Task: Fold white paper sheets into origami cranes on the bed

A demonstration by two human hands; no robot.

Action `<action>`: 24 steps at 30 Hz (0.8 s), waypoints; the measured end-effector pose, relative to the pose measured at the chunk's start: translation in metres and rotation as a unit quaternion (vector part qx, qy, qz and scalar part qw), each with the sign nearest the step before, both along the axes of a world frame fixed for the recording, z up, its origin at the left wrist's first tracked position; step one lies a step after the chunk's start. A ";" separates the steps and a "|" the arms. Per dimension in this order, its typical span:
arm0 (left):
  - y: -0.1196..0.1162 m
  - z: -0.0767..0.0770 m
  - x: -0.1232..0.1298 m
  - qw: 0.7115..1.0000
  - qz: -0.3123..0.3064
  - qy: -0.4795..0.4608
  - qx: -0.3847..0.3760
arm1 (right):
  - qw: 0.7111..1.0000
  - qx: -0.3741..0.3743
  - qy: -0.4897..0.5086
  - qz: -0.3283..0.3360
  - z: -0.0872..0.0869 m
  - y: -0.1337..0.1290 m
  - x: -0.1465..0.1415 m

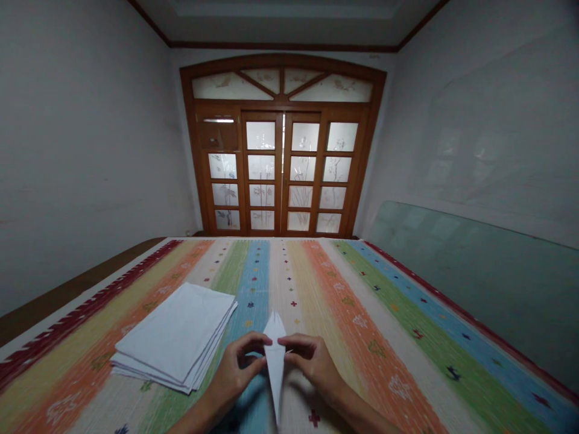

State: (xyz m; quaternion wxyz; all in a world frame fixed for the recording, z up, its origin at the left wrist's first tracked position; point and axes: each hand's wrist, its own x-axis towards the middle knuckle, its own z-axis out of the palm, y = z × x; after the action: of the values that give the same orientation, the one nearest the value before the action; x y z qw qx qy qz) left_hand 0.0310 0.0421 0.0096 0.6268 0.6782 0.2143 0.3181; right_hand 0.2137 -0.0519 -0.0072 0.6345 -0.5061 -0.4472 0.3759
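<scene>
A long, narrow piece of folded white paper [275, 377] stands pointed at both ends, its tip reaching away from me. My left hand [236, 374] pinches its left side at mid-length, and my right hand [312, 361] grips the right side opposite. Left of my hands lies a squared stack of white paper sheets [174, 334], close to my left hand but not touched by it. Beneath everything spreads a striped multicoloured cloth [357, 319] with small embroidered motifs.
A wooden double door [280, 172] with frosted glass panes stands beyond the far end of the cloth. A large greenish glass sheet [452, 277] leans along the right wall. A brown floor or ledge [58, 298] runs along the cloth's left edge.
</scene>
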 end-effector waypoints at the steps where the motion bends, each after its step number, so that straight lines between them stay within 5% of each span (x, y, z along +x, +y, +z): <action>1: 0.000 0.000 0.000 1.000 -0.002 -0.002 -0.004 | 1.000 -0.002 -0.001 -0.002 -0.001 0.000 0.000; 13: 0.003 -0.011 0.005 0.999 -0.012 -0.021 -0.047 | 0.999 -0.007 0.036 0.034 -0.007 0.004 0.002; 24: -0.003 -0.014 0.012 0.999 0.045 -0.002 -0.009 | 0.996 0.008 -0.068 -0.053 -0.010 0.003 -0.008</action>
State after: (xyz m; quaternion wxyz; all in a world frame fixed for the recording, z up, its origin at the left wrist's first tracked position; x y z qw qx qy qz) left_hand 0.0428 0.0388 -0.0046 0.6183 0.6614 0.2468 0.3454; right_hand 0.2057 -0.0489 -0.0176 0.6256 -0.5483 -0.4647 0.3034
